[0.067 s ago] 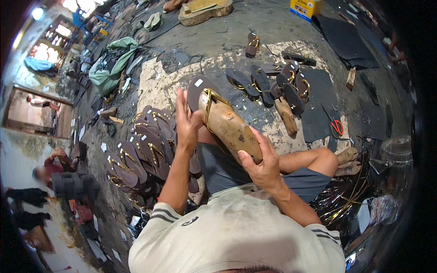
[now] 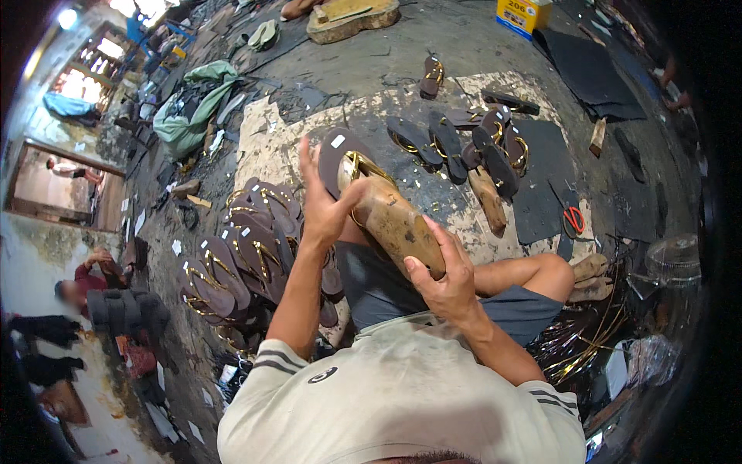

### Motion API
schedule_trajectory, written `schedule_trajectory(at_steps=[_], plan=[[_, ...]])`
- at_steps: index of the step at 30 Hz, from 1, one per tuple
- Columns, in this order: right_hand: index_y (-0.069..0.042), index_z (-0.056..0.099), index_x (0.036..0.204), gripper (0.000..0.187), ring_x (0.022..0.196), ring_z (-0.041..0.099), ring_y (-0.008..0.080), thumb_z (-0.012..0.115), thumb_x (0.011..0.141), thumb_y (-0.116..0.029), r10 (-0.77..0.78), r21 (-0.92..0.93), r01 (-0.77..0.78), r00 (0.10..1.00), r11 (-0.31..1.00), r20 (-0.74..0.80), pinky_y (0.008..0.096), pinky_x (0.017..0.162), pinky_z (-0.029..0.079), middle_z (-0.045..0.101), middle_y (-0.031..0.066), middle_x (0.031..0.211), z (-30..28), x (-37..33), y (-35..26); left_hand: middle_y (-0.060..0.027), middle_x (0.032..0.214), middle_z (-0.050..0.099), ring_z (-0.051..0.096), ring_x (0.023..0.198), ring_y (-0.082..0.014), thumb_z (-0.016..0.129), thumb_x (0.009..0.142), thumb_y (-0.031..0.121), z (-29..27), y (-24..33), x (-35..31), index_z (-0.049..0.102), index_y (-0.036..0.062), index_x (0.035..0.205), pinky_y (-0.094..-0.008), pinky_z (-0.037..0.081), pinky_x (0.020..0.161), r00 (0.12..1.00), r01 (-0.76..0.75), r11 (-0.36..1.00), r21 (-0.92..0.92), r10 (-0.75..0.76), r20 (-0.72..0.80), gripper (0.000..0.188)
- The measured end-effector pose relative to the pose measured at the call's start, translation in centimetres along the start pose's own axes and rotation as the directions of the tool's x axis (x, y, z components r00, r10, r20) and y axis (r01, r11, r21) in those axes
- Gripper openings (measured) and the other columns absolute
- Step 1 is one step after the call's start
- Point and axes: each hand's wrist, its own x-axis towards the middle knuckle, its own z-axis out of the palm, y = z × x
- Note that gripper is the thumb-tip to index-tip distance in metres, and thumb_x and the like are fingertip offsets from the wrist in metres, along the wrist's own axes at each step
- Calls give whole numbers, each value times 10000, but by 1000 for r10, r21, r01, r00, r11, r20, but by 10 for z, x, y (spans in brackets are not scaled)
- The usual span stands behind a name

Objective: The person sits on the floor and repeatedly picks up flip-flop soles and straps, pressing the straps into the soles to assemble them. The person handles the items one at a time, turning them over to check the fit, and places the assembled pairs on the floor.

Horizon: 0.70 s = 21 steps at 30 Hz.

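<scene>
A wooden shoe last (image 2: pixel 390 220) lies slantwise before me, its toe end inside a brown flip-flop (image 2: pixel 334 158) with gold straps and a small white label at the toe. My right hand (image 2: pixel 448 271) is closed round the heel end of the last, thumb on top. At the flip-flop's left edge is my left hand (image 2: pixel 323 205), its fingers stretched up along the sole and its thumb lying across the strap and the last. What the left fingertips touch on the far side is hidden.
Brown flip-flops (image 2: pixel 224 278) are heaped at my left. Ahead lie black sandals (image 2: pixel 444 143), another wooden last (image 2: pixel 487 201) and red-handled scissors (image 2: pixel 573 220) on a dark sheet. A green sack (image 2: pixel 185 120) sits far left, a yellow box (image 2: pixel 522 15) far right.
My left hand has shifted slightly, its thumb now reaching further across the strap onto the last. The right hand keeps its grip.
</scene>
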Motion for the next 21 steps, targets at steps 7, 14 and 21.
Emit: schedule_trajectory(at_steps=[7,14,21], plan=[[34,513,1371,604,1121,603,365,736,840,-146,3,34,0,997,999,-71,433,975,480,609,237,1239,4,-8,7,-167,1413,497,522,1271,-235,596,944,156,14,16,10,364,-26,1499,-342,394,1089,996,4,970,-241,-25,-86,628],[42,510,1374,633,1141,593,367,757,821,-143,-94,42,97,994,994,-56,432,990,469,592,233,1282,3,-15,9,-178,1373,515,565,1220,-329,353,1044,552,7,1,34,295,129,1520,-501,499,1020,991,83,591,-802,-137,1,639],[40,512,1358,630,1143,569,354,769,808,-129,-252,-15,253,953,967,-167,432,1002,458,577,214,1290,15,4,13,-161,1408,469,558,1198,-395,239,1050,563,49,29,7,327,276,1508,-612,543,900,966,208,205,-956,-199,167,547]])
